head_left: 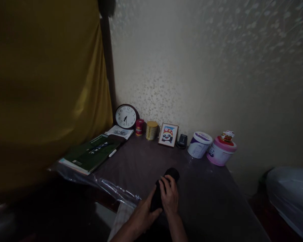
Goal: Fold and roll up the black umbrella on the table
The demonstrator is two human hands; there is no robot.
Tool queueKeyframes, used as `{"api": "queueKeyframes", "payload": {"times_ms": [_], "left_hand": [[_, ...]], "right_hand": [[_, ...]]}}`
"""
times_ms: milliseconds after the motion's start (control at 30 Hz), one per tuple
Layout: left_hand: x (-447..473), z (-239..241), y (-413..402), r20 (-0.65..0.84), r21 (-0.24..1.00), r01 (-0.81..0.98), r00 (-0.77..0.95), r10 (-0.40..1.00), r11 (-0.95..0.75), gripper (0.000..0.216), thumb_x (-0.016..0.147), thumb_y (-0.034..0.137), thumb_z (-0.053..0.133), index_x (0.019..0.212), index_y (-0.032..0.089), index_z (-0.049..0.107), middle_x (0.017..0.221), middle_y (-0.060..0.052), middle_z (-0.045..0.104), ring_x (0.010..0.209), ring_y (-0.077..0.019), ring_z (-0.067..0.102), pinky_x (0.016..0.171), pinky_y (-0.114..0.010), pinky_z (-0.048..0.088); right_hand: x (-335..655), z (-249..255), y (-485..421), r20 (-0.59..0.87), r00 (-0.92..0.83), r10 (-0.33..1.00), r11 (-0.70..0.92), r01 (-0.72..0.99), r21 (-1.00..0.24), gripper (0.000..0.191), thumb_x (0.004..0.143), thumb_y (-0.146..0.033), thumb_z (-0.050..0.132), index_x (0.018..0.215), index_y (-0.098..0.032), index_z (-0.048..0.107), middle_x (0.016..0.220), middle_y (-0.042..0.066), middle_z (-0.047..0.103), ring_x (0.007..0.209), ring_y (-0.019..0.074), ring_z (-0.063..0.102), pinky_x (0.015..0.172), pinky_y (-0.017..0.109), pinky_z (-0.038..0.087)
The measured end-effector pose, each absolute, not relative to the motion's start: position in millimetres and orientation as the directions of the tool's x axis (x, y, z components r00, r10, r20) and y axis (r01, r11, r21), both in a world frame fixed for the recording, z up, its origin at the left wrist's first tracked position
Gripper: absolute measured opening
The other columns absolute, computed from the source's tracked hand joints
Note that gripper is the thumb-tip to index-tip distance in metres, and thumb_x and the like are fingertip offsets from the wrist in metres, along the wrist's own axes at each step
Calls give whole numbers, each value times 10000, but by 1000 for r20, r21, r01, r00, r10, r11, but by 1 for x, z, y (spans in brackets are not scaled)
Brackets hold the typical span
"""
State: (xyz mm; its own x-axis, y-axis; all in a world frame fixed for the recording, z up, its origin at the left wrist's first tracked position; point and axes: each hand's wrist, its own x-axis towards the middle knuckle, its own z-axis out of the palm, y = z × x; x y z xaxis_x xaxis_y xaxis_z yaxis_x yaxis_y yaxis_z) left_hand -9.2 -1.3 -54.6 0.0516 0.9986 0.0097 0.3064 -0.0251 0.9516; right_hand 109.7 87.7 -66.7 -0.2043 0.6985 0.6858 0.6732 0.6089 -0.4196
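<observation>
We've got a dark cylinder [172, 174] low at the near edge of the tabletop [207, 198], its rounded end pointing away from us. Our left hand [142, 216] wraps its lower end, and our right hand [170, 199] curls its fingers over the middle, both closed on it. Along the wall beyond stand a panda picture [168, 134], a white tub [199, 144] and a pink tub [221, 151]. Further left there's a clock [126, 116] and a green book [91, 154].
</observation>
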Motion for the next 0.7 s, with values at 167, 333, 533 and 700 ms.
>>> {"api": "queueKeyframes", "payload": {"times_ms": [167,333,533,700], "left_hand": [[-7,-64,-1,-16,890,455,25,1000,2,805,743,256,528,1407,138,89,1258,-124,536,1092,-193,551,915,-301,422],[-7,-59,-2,-12,859,512,43,999,-12,792,750,249,517,1409,168,85,1224,-101,567,1061,-185,570,883,-269,429],[-8,-51,-3,-42,770,637,50,998,0,773,763,263,521,1403,280,87,1240,-74,556,1076,-214,563,896,-320,426],[-6,-47,-2,-42,716,698,46,998,-2,722,770,258,517,1386,329,148,1313,-65,482,1147,-202,509,945,-308,389]], "right_hand": [[107,-65,91,656,-400,640,733,573,-367,276,909,-241,341,925,-214,615,848,35,638,817,153,582,766,290,455],[109,-61,91,602,-333,726,676,507,-535,236,890,-289,384,812,-211,592,786,22,609,763,140,579,721,260,448],[116,-51,93,486,-246,838,545,397,-738,244,869,-322,389,743,-205,562,750,18,572,734,139,547,694,244,423],[123,-40,89,378,-228,897,437,335,-835,258,840,-367,434,690,-197,556,660,-13,541,650,124,508,630,222,388]]}}
